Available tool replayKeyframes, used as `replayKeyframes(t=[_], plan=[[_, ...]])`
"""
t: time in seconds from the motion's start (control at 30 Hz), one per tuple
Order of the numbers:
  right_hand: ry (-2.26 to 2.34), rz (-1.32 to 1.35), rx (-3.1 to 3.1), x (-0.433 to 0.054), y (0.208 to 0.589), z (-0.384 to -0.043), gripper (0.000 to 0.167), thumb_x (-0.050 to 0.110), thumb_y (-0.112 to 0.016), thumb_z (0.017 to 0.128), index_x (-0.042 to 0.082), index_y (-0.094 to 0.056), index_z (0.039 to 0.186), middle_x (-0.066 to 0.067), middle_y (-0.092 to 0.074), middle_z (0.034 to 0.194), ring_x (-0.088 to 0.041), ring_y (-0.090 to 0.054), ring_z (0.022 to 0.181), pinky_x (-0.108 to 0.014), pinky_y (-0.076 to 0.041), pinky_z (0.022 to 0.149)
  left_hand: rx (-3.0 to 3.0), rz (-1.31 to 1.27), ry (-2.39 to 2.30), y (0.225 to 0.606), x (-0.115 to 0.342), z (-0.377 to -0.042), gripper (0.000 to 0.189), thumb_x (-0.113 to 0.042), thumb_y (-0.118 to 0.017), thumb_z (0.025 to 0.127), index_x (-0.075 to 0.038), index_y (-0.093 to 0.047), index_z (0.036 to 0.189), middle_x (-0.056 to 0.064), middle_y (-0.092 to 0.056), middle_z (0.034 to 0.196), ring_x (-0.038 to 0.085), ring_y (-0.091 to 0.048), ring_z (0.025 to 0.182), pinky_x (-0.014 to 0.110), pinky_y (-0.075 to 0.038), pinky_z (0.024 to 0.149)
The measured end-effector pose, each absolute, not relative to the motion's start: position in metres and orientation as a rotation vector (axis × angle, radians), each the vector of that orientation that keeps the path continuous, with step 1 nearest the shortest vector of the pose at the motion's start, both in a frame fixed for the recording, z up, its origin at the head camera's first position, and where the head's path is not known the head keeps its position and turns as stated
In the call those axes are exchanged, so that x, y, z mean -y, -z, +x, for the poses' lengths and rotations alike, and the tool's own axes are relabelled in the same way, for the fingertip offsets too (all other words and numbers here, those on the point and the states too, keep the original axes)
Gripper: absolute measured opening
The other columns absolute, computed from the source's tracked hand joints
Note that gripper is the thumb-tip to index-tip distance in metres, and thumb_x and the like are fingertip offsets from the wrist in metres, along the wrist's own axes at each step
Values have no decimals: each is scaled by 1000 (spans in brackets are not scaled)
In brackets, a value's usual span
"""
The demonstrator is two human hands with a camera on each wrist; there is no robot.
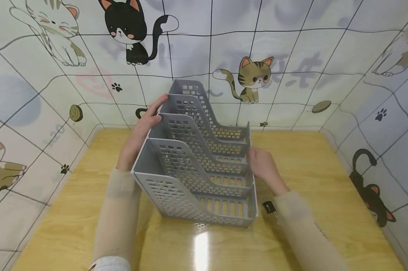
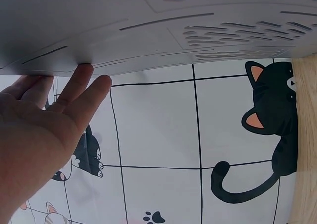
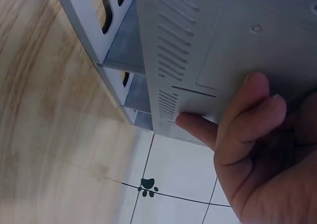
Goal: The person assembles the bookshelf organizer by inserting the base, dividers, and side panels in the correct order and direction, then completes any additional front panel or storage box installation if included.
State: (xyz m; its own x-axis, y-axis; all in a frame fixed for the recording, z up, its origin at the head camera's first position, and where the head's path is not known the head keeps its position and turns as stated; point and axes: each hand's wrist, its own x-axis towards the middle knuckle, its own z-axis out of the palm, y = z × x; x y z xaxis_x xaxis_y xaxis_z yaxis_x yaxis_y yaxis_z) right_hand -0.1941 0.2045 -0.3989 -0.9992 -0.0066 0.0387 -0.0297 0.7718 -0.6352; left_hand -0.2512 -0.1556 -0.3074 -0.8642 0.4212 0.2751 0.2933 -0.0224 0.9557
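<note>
A grey plastic file rack (image 1: 204, 169) with several side-by-side slots and lattice-cut dividers stands on the table in the head view. My left hand (image 1: 139, 130) touches its tall left side near the upper edge. In the left wrist view the left hand's fingers (image 2: 81, 87) are nearly straight, their tips against the grey panel. My right hand (image 1: 265, 163) is at the low right side of the rack. From the right wrist view, its fingertips (image 3: 257, 85) press the outer panel, with some fingers bent; the thumb's contact is hidden.
A small black tag-like object (image 1: 269, 207) lies by the right wrist. The wooden table (image 1: 302, 154) meets walls covered with cat-print sheeting (image 1: 197, 45) at the back and both sides. The rack's far end stands close to the back wall.
</note>
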Motion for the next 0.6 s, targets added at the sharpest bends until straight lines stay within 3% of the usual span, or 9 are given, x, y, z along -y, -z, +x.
replayKeyframes(t=[0.03,0.13,0.6], plan=[[-1049,27,2926,-204,400,-195,45,20,-27,112,8,-45,72,-2,-40,58,-17,-38,50,-32,-41,52,-2118,778,-2041,308,156,-251,63,-17,-38,103,-14,-28,164,-8,-21,171,10,-16,156,41,-19,125],[-1033,21,2958,-203,405,-196,44,19,-26,112,12,-41,71,-2,-39,60,-18,-36,53,-33,-39,53,-2103,768,-2050,308,156,-251,63,-17,-39,102,-15,-29,164,-9,-22,170,10,-17,155,40,-21,125],[-1176,-72,2945,-204,427,-200,45,19,-27,111,12,-39,68,-1,-38,59,-17,-36,53,-31,-38,53,-2121,769,-2026,309,157,-251,64,-20,-41,102,-15,-29,164,-11,-21,170,12,-19,155,43,-23,124]])
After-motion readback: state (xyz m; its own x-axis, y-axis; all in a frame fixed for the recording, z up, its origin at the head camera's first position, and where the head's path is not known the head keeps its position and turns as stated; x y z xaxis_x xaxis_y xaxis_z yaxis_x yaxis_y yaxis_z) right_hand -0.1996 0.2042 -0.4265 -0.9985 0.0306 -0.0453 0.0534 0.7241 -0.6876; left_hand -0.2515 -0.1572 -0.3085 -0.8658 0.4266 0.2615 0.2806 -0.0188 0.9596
